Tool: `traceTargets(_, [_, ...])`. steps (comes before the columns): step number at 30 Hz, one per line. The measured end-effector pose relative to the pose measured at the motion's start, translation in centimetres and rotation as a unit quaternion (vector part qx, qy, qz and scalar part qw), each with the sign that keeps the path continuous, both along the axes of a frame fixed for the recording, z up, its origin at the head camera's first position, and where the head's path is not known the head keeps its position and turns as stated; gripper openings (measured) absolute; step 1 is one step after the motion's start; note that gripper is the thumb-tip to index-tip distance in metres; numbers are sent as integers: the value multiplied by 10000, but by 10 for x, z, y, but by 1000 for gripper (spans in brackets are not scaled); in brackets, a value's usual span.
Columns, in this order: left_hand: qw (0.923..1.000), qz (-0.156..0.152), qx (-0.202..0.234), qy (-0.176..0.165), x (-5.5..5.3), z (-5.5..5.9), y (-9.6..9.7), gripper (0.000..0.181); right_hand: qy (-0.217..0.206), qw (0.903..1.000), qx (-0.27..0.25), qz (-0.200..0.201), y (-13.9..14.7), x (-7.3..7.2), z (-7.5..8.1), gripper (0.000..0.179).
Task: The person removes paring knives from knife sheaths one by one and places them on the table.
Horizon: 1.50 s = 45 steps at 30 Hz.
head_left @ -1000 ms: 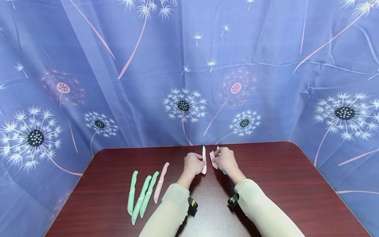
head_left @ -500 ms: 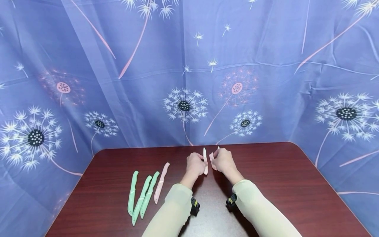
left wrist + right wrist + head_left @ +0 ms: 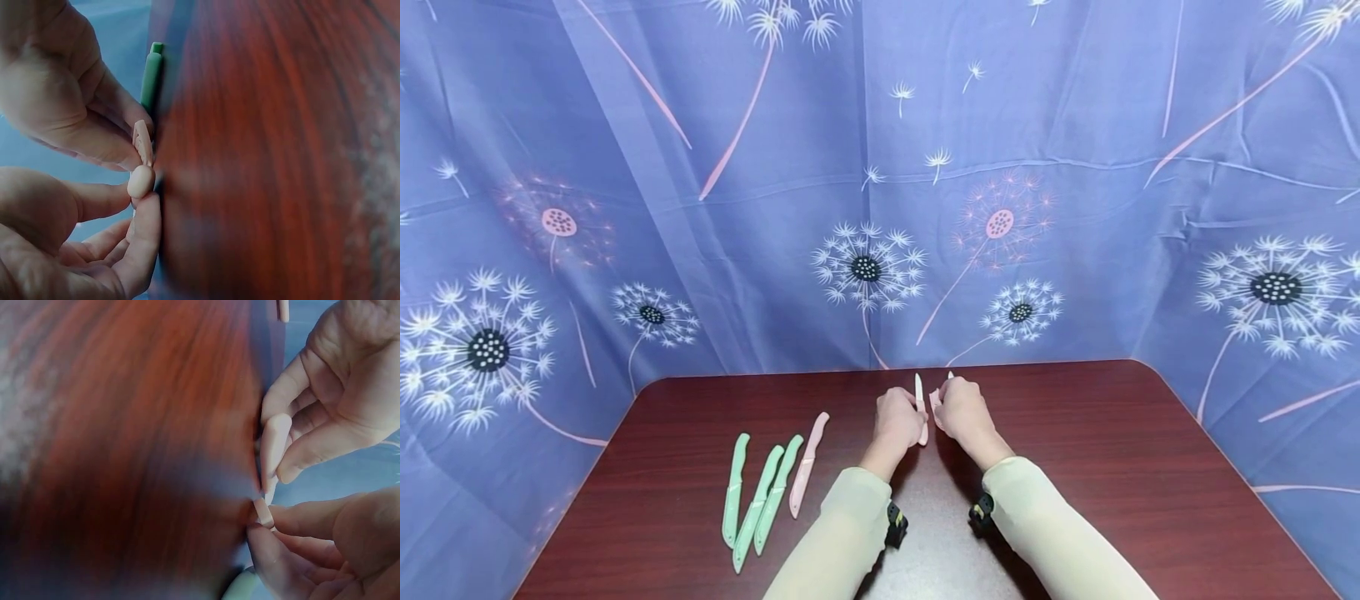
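My left hand [image 3: 898, 419] pinches the pink handle [image 3: 275, 444] of a small knife whose white blade [image 3: 919, 390] points to the table's far edge. Close on its right, my right hand [image 3: 964, 411] pinches a pink knife sheath [image 3: 143, 142] between thumb and finger. In the head view the sheath and blade stand slightly apart. Beyond the right hand lies a green-handled knife [image 3: 151, 81]; only a pale tip of it shows in the head view, the rest hidden by that hand.
On the left of the dark red wooden table [image 3: 1112, 483] lie several green sheathed knives [image 3: 735, 492] and one pink sheathed knife [image 3: 808, 467]. A blue dandelion-print curtain [image 3: 775, 208] hangs right behind the far edge.
Both hands have drawn slightly closer together, the knife shifting a little right and the sheath a little left. The green handle end below the right hand is now hidden. The knives at left have not moved.
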<state>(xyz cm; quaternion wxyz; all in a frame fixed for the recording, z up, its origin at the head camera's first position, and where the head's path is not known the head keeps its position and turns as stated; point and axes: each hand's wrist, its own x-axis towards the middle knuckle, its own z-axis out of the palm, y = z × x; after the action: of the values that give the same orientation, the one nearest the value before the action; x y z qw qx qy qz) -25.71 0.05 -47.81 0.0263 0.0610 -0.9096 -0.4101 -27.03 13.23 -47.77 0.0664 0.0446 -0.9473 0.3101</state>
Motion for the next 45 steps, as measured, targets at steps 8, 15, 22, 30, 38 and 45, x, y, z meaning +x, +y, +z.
traceTargets(8, [10000,3,-54,62,2,1,1,12,-293,9976,528,-340,-12,10,16,29])
traceTargets(15, [9999,50,-77,-50,2,2,1,10,-582,9942,679,-591,-15,6,15,27])
traceTargets(22, [9999,-20,-139,-42,3,4,-1,6,-684,9924,833,-600,-15,5,16,25])
traceTargets(30, [9987,-49,480,-172,-1,1,-7,11,-596,9941,772,-474,-13,6,17,25])
traceTargets(38, [9823,-55,1771,-601,0,6,-14,17,-76,9986,493,-186,-3,-2,4,15])
traceTargets(45, [9872,-141,1510,-502,7,13,-24,23,-140,9993,305,-164,-5,17,28,9])
